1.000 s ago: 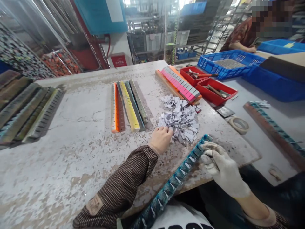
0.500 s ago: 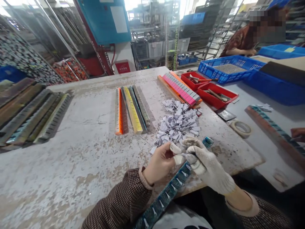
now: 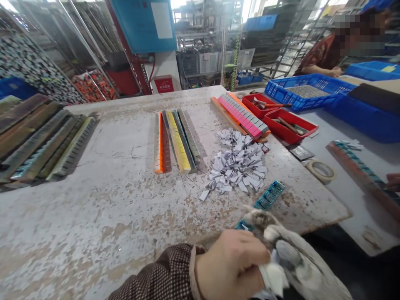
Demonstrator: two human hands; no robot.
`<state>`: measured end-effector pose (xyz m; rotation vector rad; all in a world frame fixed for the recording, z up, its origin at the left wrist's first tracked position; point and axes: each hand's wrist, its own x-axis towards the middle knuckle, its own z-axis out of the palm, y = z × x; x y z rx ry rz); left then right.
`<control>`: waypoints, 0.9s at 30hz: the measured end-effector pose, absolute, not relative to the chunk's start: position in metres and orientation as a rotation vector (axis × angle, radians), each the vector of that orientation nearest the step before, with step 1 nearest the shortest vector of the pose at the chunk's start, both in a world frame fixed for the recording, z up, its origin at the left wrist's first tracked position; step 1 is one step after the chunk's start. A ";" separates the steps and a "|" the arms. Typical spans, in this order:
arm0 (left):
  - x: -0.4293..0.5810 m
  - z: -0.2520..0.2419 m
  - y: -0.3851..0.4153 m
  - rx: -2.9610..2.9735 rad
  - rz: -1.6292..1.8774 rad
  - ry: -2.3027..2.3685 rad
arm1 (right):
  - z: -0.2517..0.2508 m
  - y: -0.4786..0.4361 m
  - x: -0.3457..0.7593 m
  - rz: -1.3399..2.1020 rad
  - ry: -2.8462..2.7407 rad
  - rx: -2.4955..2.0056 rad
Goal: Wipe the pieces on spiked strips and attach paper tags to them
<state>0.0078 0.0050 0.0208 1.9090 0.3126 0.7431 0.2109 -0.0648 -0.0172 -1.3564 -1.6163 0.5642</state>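
Observation:
Low at the front of the table, my left hand [image 3: 233, 262] has its fingers curled into a pinch, with white coverings on the fingertips. Close against it is my right hand [image 3: 296, 254] in a dirty white knitted glove, fingers bent together. Whatever sits between the fingertips is hidden and blurred. A glittery teal slotted strip [image 3: 269, 196] runs diagonally beneath both hands; its far end shows, with a small white piece in a slot near the glove. Beyond the hands lies a loose pile of small white paper-like pieces [image 3: 237, 162].
Yellow [image 3: 179, 143] and orange [image 3: 160, 146] slotted bars lie mid-table; a pink and grey one [image 3: 242, 116] lies farther back. Dark bars [image 3: 40, 141] are stacked left. Right are red trays [image 3: 290, 125], a blue crate [image 3: 308, 91], a tape roll [image 3: 321, 170] and a co-worker [image 3: 325, 54].
Both hands have come down and nearer to me, away from the pile. More of the teal strip's far end is uncovered, while its near part is now hidden. The view has shifted slightly.

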 end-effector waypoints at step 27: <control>0.033 -0.039 0.105 2.691 0.116 1.316 | -0.043 0.006 0.270 -0.271 -2.301 -1.474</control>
